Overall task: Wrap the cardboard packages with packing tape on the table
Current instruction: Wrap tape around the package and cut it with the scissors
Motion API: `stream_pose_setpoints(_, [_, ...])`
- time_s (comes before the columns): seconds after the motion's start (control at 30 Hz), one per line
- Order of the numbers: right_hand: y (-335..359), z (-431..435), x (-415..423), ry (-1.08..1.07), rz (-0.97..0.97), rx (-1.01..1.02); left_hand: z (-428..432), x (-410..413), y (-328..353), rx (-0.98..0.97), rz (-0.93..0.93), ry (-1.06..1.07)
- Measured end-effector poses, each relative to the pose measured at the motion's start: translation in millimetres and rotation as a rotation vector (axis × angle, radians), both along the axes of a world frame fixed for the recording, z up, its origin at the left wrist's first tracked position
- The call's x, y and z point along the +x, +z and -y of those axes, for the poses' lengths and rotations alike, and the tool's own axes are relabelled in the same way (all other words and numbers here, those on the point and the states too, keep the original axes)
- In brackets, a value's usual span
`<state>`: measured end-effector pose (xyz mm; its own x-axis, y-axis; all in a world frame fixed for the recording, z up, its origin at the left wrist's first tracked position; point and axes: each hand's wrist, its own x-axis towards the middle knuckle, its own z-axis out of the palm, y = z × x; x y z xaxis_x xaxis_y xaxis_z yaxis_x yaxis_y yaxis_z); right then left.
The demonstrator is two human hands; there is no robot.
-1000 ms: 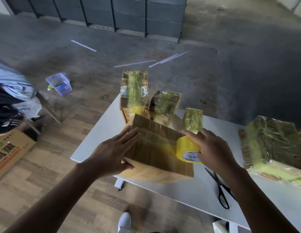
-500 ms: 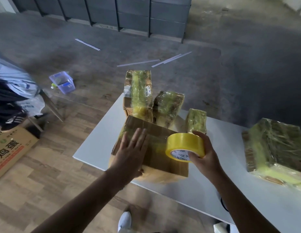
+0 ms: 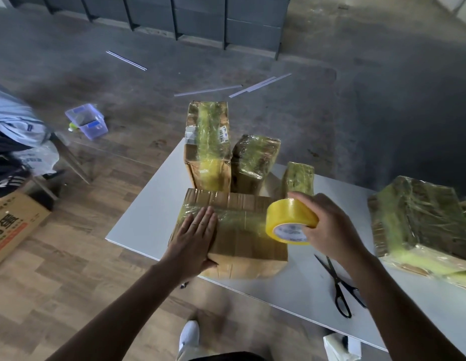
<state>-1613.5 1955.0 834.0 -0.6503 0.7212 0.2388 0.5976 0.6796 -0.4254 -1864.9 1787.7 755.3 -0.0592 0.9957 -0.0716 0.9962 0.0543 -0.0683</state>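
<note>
Head view: left hand point(image 3: 198, 238), fingers point(image 3: 206, 217) flat together, now presses the taped package point(image 3: 242, 243); right hand point(image 3: 328, 227) grips the tape roll point(image 3: 289, 220), lifted toward 3 o'clock: wrapping continues.

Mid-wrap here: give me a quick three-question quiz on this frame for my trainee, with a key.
1. True or false: the left hand lies flat on the cardboard package.
2. What does the right hand hold? A) a knife B) the tape roll C) nothing
3. Fill in: the scissors lie on the ____.
Key: 1 true; 2 B; 3 table.
</note>
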Motion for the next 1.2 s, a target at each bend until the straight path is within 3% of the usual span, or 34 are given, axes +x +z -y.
stream_pose_setpoints(0.1, [8.9,-7.4,12.8,0.052,0.168,0.093,-5.0,-1.9,0.2,0.015,0.005,-0.027])
stream_pose_setpoints(0.23, [6.5,-6.9,10.6,0.046,0.202,0.118,-6.9,3.0,1.9,0.005,0.014,-0.026])
stream_pose_setpoints(0.53, [-14.1,-1.5,26.4,-0.068,-0.235,-0.239,-33.2,48.0,6.9,0.062,0.063,-0.025])
stream_pose_setpoints(0.83, [-39.5,2.1,21.0,-0.137,-0.411,-0.444,-42.4,51.3,-5.9,0.054,0.072,-0.07])
stream_pose_setpoints(0.93, [-32.4,-4.5,27.6,-0.095,-0.317,-0.348,-40.2,49.8,-9.9,0.072,0.061,-0.086])
stream_pose_setpoints(1.2, [-26.4,-26.9,76.0,-0.107,0.171,-0.049,-43.4,47.5,-10.2,0.074,0.015,-0.128])
